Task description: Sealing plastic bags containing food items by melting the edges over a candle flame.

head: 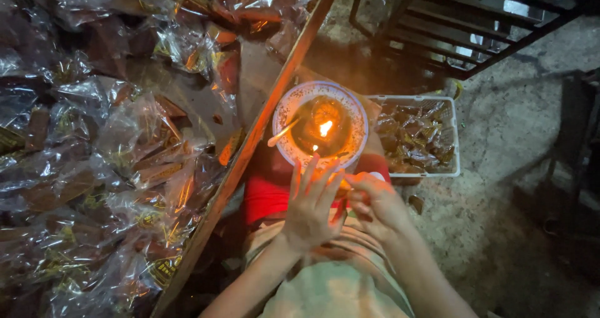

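flame in the patterned bowl is seen just beyond both hands; a small wrapped packet, lying crosswise, is pinched between left hand and right hand, equally near.

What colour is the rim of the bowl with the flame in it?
The bowl's rim is white with small reddish speckles, seen in the head view, the only one.
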